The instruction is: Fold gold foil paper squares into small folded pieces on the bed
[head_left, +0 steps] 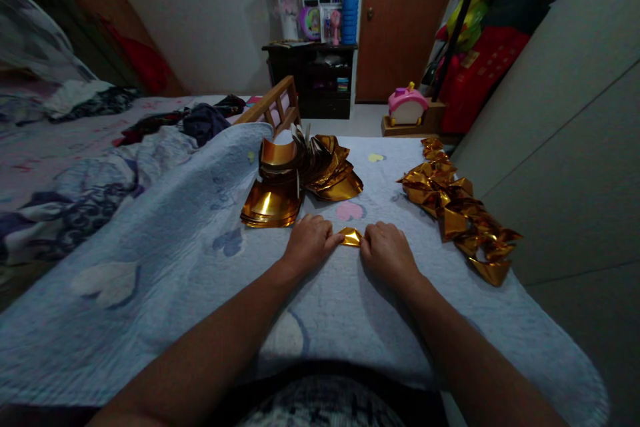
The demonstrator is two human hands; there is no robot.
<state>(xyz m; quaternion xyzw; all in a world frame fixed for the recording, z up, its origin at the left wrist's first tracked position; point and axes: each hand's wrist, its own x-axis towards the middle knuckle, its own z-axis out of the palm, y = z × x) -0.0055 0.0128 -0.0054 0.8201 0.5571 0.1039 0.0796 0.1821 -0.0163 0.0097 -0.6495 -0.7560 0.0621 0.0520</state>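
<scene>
A small folded piece of gold foil paper [351,237] lies between my two hands, low over the blue cloth [330,307]. My left hand [311,243] is closed, its thumb and fingers pinching the left end of the foil. On the other end, my right hand [387,250] is closed too, with its fingertips pressed on the foil. Just beyond my left hand sits a fanned stack of gold foil sheets [273,203], some curled upward. Off to the right of my right hand lies a row of crumpled, folded gold foil pieces [457,203].
A wooden rail [287,90] stands behind the foil stack. Rumpled clothes and bedding [165,147] lie on the left. At the back are a dark cabinet [310,83], a brown door [405,20] and a pink toy house [407,107]. A pale panel [575,167] rises along the right.
</scene>
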